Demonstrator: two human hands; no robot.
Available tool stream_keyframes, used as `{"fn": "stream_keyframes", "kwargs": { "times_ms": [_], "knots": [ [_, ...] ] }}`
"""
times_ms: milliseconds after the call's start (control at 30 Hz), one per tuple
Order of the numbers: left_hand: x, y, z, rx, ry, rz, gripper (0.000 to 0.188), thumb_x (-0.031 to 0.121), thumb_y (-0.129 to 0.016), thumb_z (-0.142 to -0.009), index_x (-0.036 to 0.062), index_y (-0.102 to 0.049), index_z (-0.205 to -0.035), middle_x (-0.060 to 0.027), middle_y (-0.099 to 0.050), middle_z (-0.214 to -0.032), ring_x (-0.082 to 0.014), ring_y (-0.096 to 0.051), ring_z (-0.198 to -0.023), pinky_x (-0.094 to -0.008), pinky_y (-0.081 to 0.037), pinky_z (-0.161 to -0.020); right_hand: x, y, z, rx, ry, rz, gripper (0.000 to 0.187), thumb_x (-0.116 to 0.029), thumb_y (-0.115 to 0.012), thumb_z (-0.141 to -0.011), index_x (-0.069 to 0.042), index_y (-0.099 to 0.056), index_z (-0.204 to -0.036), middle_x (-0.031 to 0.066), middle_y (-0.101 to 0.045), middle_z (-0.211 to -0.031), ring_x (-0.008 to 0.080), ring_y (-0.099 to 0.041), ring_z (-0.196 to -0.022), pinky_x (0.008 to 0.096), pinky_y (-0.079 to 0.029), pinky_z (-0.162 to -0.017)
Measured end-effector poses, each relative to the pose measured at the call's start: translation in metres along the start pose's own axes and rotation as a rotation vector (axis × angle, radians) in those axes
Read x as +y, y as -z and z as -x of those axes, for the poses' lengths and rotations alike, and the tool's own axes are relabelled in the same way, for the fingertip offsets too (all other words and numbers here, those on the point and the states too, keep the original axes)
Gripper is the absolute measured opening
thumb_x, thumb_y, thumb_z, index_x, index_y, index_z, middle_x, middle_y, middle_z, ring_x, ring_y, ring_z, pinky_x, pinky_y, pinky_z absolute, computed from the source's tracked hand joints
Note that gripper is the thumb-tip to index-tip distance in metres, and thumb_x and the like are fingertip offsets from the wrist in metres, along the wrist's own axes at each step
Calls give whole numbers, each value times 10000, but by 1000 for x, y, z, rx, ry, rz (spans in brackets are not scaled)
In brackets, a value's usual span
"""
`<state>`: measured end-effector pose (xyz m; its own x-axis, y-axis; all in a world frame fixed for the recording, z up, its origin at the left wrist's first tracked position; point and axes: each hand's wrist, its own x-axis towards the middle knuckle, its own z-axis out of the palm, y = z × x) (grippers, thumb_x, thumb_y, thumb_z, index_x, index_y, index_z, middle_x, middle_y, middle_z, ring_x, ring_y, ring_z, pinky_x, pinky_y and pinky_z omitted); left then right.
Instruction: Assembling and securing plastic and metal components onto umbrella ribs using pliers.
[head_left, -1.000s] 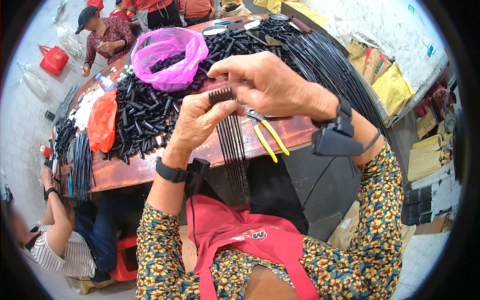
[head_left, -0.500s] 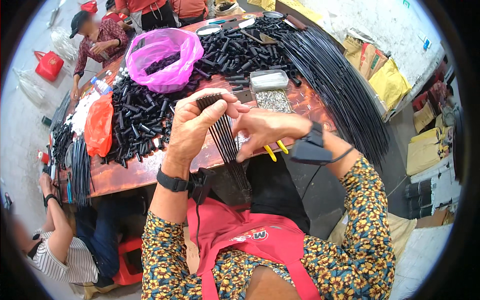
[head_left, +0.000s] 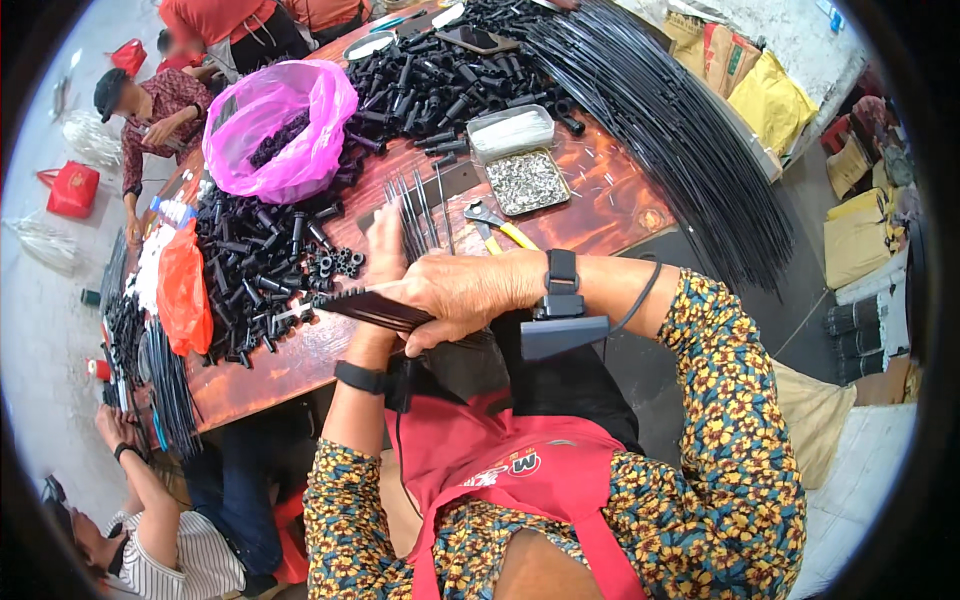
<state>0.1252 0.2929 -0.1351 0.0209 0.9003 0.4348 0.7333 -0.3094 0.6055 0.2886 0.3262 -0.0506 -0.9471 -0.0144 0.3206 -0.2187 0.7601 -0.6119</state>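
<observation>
My left hand (head_left: 384, 238) is raised over the wooden table (head_left: 610, 215) and holds a few thin black rods (head_left: 413, 208) that fan upward from its fingers. My right hand (head_left: 462, 292) crosses in front of the left wrist, hiding much of the left hand. It is closed on a tight bundle of black rods (head_left: 362, 305) whose tips point left, toward the heap of black plastic caps (head_left: 258, 268). A black band with a small box sits on my right wrist, and a black watch on the left.
Yellow-handled pliers (head_left: 502, 228), a clear box of small metal bits (head_left: 526, 180) and a white box (head_left: 510, 131) lie just beyond my hands. A pink bag (head_left: 285, 130), an orange bag (head_left: 181, 290) and a big sheaf of long black rods (head_left: 680, 130) crowd the table. Other people sit at the left.
My right hand came back from the far side of the table and now crosses over my left wrist. The rod bundle turned from hanging down to pointing left.
</observation>
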Motion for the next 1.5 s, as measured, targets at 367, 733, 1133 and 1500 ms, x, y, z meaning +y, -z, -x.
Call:
{"fn": "stream_keyframes", "kwargs": {
  "times_ms": [367,733,1133,1500],
  "knots": [
    [37,-9,4,-105,-76,-431,639,245,-534,-893,-21,-304,-1427,-256,-225,-1499,-407,-173,-1413,-506,-160,-1140,-43,-55,25,-26,361,523,153,-163,-607,-682,-45,-540,-612,49,-493,-683,162,-583,-594,292,-483,-454],
    [33,-9,8,-130,-39,-607,690,386,-523,-910,-46,-332,-1412,-248,-254,-1496,-371,-206,-1414,-528,-133,-1138,-6,80,25,-362,-407,247,420,-307,-725,-717,-44,-668,-1040,186,-659,-915,349,-646,-849,414,-524,-723],
    [47,-3,6,-166,16,-531,675,370,-507,-924,-10,-298,-1440,-218,-238,-1512,-363,-172,-1427,-520,-104,-1139,126,146,79,156,-708,774,142,-10,-620,-658,12,-706,-768,202,-661,-724,351,-666,-728,406,-526,-680],
    [48,0,10,-174,20,-540,707,420,-529,-908,9,-313,-1442,-206,-254,-1509,-352,-194,-1423,-528,-116,-1133,86,131,56,261,-619,796,97,-11,-597,-667,-9,-684,-710,204,-642,-699,361,-658,-708,429,-524,-649]
  ]
}}
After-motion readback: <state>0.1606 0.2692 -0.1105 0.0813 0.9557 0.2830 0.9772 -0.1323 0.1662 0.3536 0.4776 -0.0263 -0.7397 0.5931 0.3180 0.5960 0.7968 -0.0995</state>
